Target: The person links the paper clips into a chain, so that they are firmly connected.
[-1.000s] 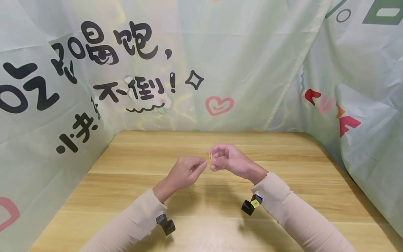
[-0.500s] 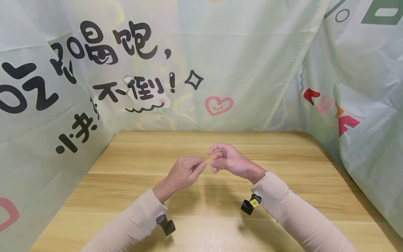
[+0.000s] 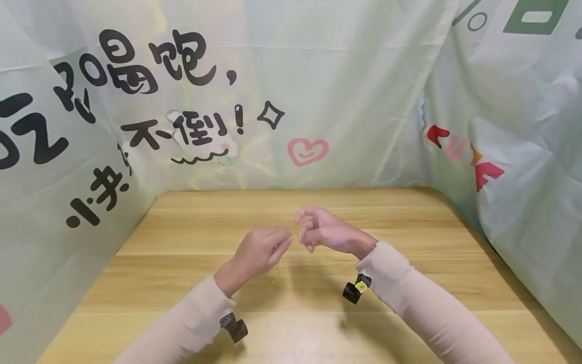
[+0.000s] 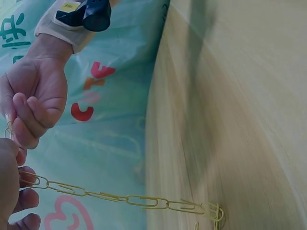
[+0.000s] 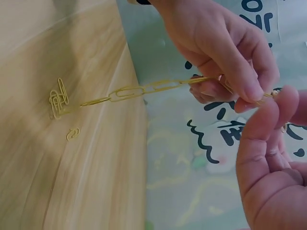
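A chain of linked gold paper clips point(image 4: 100, 195) hangs from my left hand point(image 3: 260, 253), whose thumb and fingertips pinch its upper end. The chain's lower end reaches down to a small bunch of clips point(image 5: 57, 101) at the tabletop. Facing it, my right hand point(image 3: 329, 233) pinches another paper clip point(image 4: 8, 128) between thumb and finger, with its other fingers curved. Fingertips of both hands nearly meet above the table, and a bit of gold wire shows between them. The fingers hide most of the clip in the right hand.
One loose paper clip point(image 5: 73, 134) lies on the wooden table point(image 3: 300, 313) near the bunch. A printed curtain point(image 3: 354, 101) encloses the table's back and sides. Black cameras ride on the left wrist point(image 3: 234, 327) and the right wrist point(image 3: 356, 289).
The clip in my right fingers stood upright, then tilted, and is now mostly covered by the fingers. Both hands stay close together. The head view has shifted slightly to the right.
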`<action>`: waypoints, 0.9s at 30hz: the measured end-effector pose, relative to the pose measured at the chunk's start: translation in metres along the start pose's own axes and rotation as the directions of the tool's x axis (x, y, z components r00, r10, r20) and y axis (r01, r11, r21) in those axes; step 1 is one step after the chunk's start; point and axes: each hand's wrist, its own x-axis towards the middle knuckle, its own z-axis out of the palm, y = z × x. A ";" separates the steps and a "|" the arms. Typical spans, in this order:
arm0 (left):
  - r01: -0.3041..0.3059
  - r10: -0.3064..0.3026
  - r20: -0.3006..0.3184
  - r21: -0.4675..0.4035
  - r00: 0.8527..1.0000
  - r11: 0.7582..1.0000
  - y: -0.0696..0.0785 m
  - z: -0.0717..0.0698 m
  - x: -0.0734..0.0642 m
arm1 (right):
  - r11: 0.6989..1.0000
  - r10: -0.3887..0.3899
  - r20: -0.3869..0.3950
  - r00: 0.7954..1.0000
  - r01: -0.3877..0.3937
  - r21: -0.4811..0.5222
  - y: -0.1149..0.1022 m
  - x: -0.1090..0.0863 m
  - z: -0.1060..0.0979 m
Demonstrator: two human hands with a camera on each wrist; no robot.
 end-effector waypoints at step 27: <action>0.138 -0.127 0.091 -0.128 0.988 0.982 0.001 -0.005 -0.006 | 0.950 -0.014 0.001 1.000 0.013 -0.313 -0.012 -0.006 -0.008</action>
